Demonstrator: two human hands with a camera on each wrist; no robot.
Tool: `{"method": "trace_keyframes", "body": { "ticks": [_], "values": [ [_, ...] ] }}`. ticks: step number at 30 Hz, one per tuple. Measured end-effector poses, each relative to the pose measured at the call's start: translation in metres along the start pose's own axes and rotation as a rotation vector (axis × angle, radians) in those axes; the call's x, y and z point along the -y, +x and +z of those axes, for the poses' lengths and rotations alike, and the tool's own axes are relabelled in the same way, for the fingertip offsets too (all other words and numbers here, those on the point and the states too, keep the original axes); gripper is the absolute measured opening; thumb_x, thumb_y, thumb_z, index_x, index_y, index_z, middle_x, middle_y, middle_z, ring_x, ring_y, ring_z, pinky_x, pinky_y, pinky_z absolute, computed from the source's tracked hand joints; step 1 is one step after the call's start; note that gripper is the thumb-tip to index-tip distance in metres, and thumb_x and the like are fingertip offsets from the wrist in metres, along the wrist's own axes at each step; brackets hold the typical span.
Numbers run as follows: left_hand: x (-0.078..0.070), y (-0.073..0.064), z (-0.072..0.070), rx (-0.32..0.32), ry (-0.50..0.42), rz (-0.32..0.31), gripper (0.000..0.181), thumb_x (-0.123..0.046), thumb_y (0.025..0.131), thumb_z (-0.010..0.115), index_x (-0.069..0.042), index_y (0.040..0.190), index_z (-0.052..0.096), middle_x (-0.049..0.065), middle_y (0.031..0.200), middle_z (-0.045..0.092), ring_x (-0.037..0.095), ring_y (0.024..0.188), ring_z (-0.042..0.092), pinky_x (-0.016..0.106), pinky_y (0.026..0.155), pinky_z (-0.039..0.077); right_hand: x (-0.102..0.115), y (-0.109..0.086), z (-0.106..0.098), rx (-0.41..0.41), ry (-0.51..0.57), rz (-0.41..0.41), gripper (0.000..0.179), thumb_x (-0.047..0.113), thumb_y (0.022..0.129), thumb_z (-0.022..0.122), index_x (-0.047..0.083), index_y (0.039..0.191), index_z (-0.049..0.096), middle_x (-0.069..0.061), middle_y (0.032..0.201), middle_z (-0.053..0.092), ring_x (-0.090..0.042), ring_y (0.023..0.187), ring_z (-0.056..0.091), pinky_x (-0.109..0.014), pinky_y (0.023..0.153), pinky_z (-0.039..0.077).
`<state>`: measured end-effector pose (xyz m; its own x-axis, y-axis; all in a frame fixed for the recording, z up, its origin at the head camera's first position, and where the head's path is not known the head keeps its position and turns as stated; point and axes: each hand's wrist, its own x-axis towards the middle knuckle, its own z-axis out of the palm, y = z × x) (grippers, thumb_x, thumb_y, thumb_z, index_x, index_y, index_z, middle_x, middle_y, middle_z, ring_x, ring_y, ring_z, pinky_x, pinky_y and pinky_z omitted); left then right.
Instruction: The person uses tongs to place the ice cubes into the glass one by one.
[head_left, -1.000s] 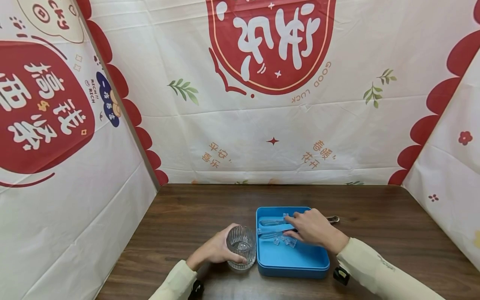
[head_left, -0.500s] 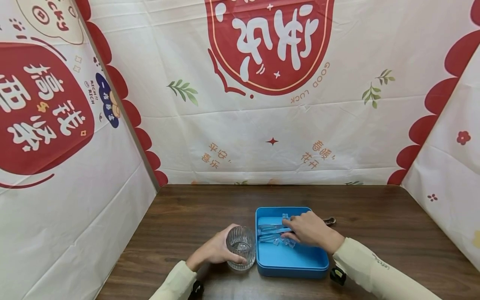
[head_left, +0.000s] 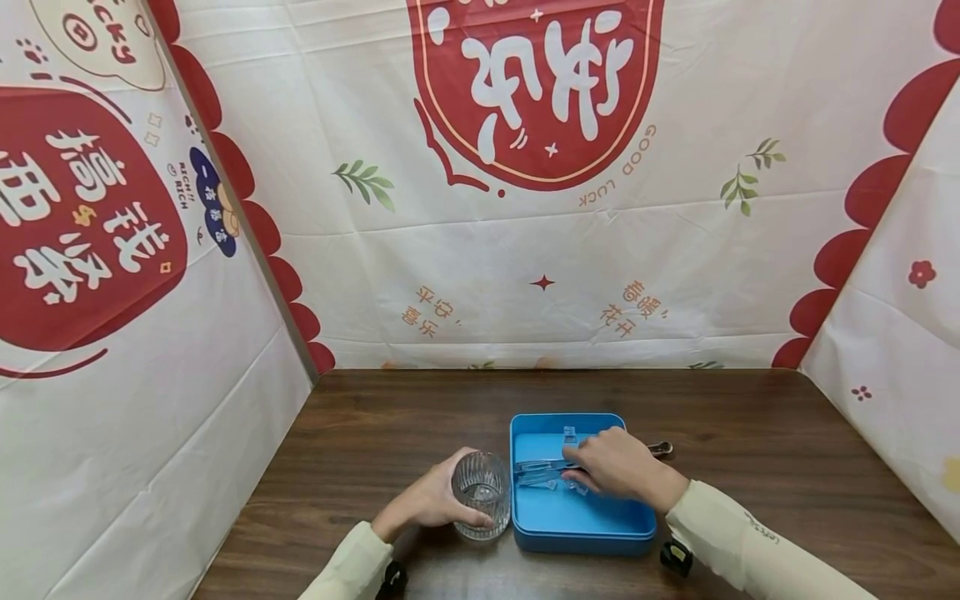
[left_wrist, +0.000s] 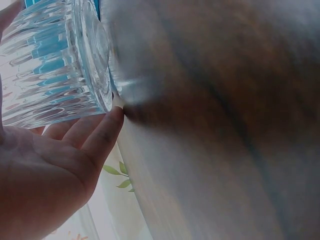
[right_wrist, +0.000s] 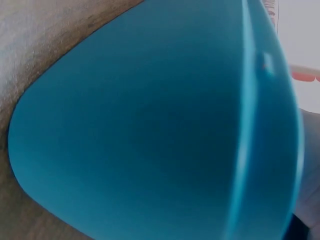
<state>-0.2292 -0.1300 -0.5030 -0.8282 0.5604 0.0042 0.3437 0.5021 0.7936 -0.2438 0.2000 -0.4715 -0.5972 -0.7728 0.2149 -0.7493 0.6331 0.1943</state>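
Note:
My left hand [head_left: 435, 498] grips a ribbed clear glass [head_left: 482, 500] standing upright just left of the blue box [head_left: 585, 532]. A small clear piece shows at the bottom of the glass. Over the box, my right hand [head_left: 621, 462] holds a pair of tongs [head_left: 542, 472]; their see-through arms point left and lie close together. The tongs' metal end [head_left: 662, 448] sticks out past the hand's far side. Clear cubes [head_left: 570, 434] lie in the box, some partly hidden by the fingers. Up close in the left wrist view, the ribbed glass [left_wrist: 55, 65] sits against the palm.
The brown wooden table [head_left: 390, 417] carries everything. Printed white cloth [head_left: 480, 267] hangs behind and at both sides. In the right wrist view the box's blue outer wall [right_wrist: 135, 135] takes up most of the picture.
The two arms of the tongs have come together from a wide spread. My right hand has shifted slightly left and down; the left hand and glass have stayed put.

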Motion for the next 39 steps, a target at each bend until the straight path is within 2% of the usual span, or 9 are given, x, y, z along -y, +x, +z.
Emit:
{"method": "trace_keyframes", "body": {
  "ticks": [6, 12, 21, 34, 39],
  "values": [
    [0.001, 0.000, 0.000, -0.009, 0.003, 0.004, 0.081, -0.038, 0.068, 0.091, -0.022, 0.135, 0.048, 0.001, 0.113, 0.064, 0.015, 0.100, 0.062, 0.033, 0.084, 0.050, 0.002, -0.002, -0.001, 0.001, 0.013, 0.004, 0.024, 0.042, 0.095, 0.064, 0.021, 0.084, 0.061, 0.006, 0.058, 0.056, -0.003, 0.046, 0.036, -0.019, 0.046, 0.030],
    [0.002, 0.000, 0.001, -0.010, -0.001, 0.009, 0.081, -0.038, 0.068, 0.091, -0.022, 0.135, 0.048, 0.001, 0.113, 0.065, 0.015, 0.100, 0.062, 0.032, 0.084, 0.050, 0.000, -0.006, 0.002, -0.008, 0.007, 0.016, 0.025, 0.041, 0.094, 0.065, 0.021, 0.081, 0.060, 0.008, 0.054, 0.048, -0.003, 0.045, 0.033, -0.019, 0.044, 0.027],
    [0.003, 0.001, 0.001, -0.011, -0.009, 0.002, 0.080, -0.038, 0.068, 0.091, -0.027, 0.134, 0.048, 0.000, 0.114, 0.064, 0.016, 0.101, 0.061, 0.033, 0.085, 0.050, -0.003, -0.008, -0.001, -0.084, -0.022, -0.004, 0.027, 0.040, 0.092, 0.068, 0.021, 0.077, 0.057, 0.011, 0.051, 0.042, -0.002, 0.044, 0.028, -0.020, 0.043, 0.024],
    [0.003, 0.001, 0.001, -0.014, 0.010, 0.007, 0.080, -0.039, 0.068, 0.091, -0.026, 0.134, 0.048, -0.001, 0.113, 0.064, 0.014, 0.100, 0.061, 0.032, 0.085, 0.050, -0.013, -0.012, -0.014, -0.139, -0.014, 0.032, 0.024, 0.038, 0.092, 0.069, 0.020, 0.079, 0.061, 0.009, 0.055, 0.054, -0.003, 0.044, 0.044, -0.016, 0.041, 0.028],
    [0.003, 0.001, 0.001, -0.012, 0.009, 0.011, 0.079, -0.039, 0.069, 0.090, -0.026, 0.134, 0.048, 0.000, 0.114, 0.064, 0.015, 0.101, 0.061, 0.033, 0.085, 0.050, -0.014, -0.013, -0.016, -0.136, -0.004, 0.044, 0.024, 0.038, 0.092, 0.069, 0.020, 0.078, 0.060, 0.009, 0.055, 0.054, -0.002, 0.044, 0.043, -0.016, 0.041, 0.026]
  ]
}}
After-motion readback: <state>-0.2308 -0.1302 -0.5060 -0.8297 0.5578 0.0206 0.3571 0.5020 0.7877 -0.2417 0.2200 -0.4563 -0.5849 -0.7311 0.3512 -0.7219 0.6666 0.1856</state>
